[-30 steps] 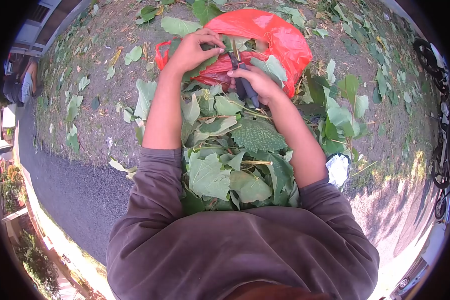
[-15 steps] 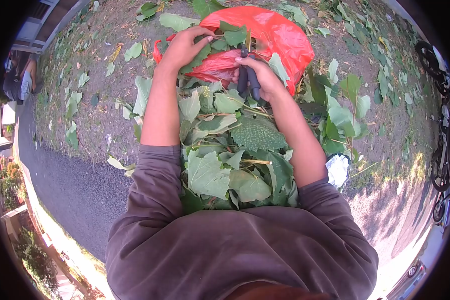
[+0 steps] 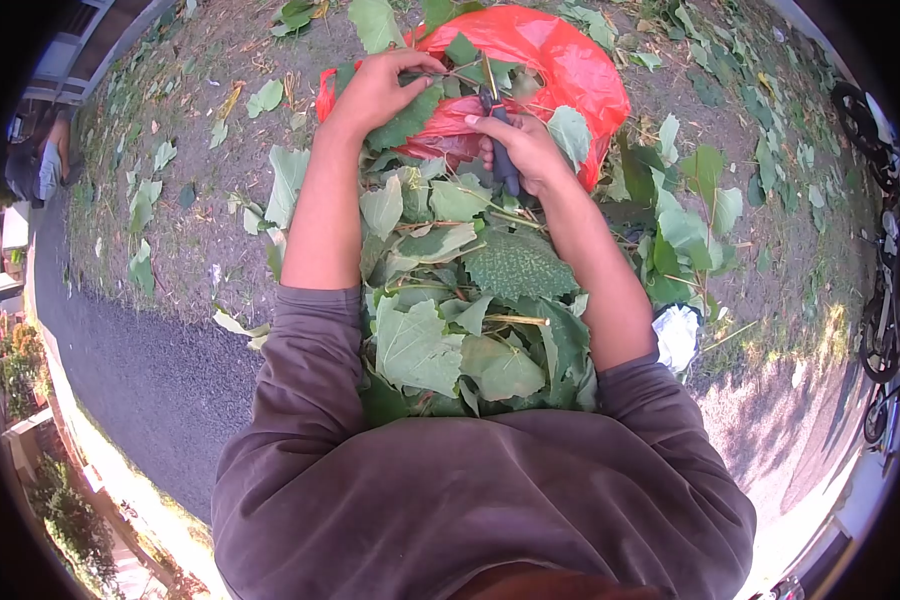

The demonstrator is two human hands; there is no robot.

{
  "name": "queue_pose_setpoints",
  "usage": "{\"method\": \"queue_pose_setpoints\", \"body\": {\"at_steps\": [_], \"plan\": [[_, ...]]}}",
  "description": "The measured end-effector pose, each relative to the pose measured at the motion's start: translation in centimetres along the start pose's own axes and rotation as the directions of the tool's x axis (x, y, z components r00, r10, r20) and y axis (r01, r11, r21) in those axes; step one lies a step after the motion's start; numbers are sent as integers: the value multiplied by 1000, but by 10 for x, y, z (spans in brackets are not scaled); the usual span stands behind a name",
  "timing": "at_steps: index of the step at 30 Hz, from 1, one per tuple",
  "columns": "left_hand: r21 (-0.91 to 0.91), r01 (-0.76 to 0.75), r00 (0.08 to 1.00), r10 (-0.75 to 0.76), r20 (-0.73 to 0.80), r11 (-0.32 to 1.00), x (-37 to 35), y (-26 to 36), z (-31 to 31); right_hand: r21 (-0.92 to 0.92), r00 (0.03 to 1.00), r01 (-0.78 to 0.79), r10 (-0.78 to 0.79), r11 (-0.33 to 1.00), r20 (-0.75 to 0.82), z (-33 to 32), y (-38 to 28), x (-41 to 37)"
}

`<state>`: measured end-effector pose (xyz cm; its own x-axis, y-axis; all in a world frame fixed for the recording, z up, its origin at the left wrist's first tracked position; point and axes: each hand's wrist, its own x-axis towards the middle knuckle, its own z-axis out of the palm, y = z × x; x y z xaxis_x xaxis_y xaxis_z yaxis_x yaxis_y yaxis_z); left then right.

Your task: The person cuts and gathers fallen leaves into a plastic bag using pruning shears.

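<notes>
My left hand [image 3: 385,92] pinches a leafy stem [image 3: 460,75] over the mouth of a red plastic bag [image 3: 585,75]. Pruning shears [image 3: 503,160] with dark handles are gripped in my right hand [image 3: 527,148], their blades pointing away from me at the stem. A broad green leaf [image 3: 410,118] hangs just under my left fingers. Below both wrists, a thick heap of cut leaves [image 3: 420,345] reaches up to my shirt. Part of the bag's opening is hidden behind leaves and hands.
Loose leaves [image 3: 142,205] are scattered over the dirt ground. A leafy branch [image 3: 685,235] and a crumpled silvery wrapper [image 3: 676,338] lie to the right. Dark asphalt [image 3: 150,370] runs at the left. A person [image 3: 40,165] is at the far left, bicycles [image 3: 878,325] at the right edge.
The shears' handles have come closer together in my right hand. My left hand has moved slightly right with the stem, and a leaf above it now stands more upright.
</notes>
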<state>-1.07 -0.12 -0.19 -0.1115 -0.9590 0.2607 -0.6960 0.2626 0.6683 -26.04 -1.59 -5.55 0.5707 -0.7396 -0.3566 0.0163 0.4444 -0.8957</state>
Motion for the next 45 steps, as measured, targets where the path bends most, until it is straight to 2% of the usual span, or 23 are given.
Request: {"method": "queue_pose_setpoints", "body": {"at_steps": [2, 4, 5, 8, 10, 11, 14, 17, 19, 21, 23, 25, 26, 27, 29, 30, 33, 35, 37, 38, 39, 41, 45], "plan": [[18, 14, 999, -14, -46, 1000, -1, -2, -1, -8, 999, -15, 16, 1000, 38, 1, -3, -3], [-67, 142, 974, -152, -169, 988, 0, 2, -3, -18, 996, -29, 30, 999, 79, 5, 1, -2], [-66, 144, 973, -154, -173, 987, -1, 3, -5, -35, 994, -9, 12, 999, 104, 8, 7, 0], [-74, 102, 984, -112, -140, 992, -1, 5, -2, -90, 987, 2, 13, 996, 163, 7, 11, 1], [-14, -114, 987, 112, -115, 993, 1, 12, 8, -58, 988, 5, 4, 998, 157, 8, 11, 2], [8, -153, 986, 153, -65, 988, 2, 15, 10, -57, 988, 5, 4, 998, 157, 7, 10, 1], [-22, -158, 987, 158, -5, 987, 4, 22, 15, -9, 995, -69, 69, 998, 69, 3, 5, -2], [-73, -135, 991, 135, -3, 988, 3, 24, 15, 122, 990, -49, 32, 991, 134, 0, 10, 5], [-52, -125, 992, 123, -42, 991, 0, 26, 12, 172, 997, -69, 60, 983, 56, 5, 9, 3], [-35, -112, 991, 109, -80, 993, -3, 22, 8, 200, 994, -72, 52, 977, 99, 3, 8, 3], [336, -179, 974, 215, -73, 925, -3, 4, -5, 230, 989, -73, 41, 970, 142, -3, 9, 6], [320, -161, 986, 169, 6, 934, -5, -8, -7, 336, 984, -68, 8, 940, 176, -6, 10, 8], [304, -145, 988, 125, 87, 941, -6, -14, -8, 332, 983, -70, 9, 941, 181, -7, 11, 10], [305, -141, 989, 121, 82, 942, -4, -13, -7, 306, 983, -75, 19, 949, 184, -6, 7, 8], [54, 41, 995, -46, 93, 998, -1, -10, -3, 277, 982, -84, 31, 957, 189, -2, 5, 2], [53, 44, 995, -49, 88, 998, -3, -11, -6, 294, 983, -74, 20, 953, 182, 1, 4, 0], [200, -76, 994, 57, 97, 977, -11, -14, -18, 312, 987, -60, 9, 948, 162, 8, -2, -5], [543, -174, 981, 190, 27, 821, -23, -16, -15, 316, 989, -62, 16, 947, 145, 7, 0, -2], [580, -162, 982, 188, 17, 798, -26, -28, -13, 482, 965, -135, 4, 866, 264, 3, 7, 6], [619, -153, 982, 189, 8, 771, -25, -34, -14, 482, 964, -138, 6, 865, 266, -1, 10, 8], [619, -149, 983, 185, 6, 772, -23, -37, -14, 545, 953, -194, 26, 816, 301, -3, 8, 7], [495, 102, 990, -139, 37, 863, -17, -42, -17, 611, 946, -267, 80, 746, 315, -6, 3, 5], [415, 169, 985, -168, -41, 894, -14, -54, -14, 628, 933, -279, 51, 727, 356, -8, 4, 3]]}}
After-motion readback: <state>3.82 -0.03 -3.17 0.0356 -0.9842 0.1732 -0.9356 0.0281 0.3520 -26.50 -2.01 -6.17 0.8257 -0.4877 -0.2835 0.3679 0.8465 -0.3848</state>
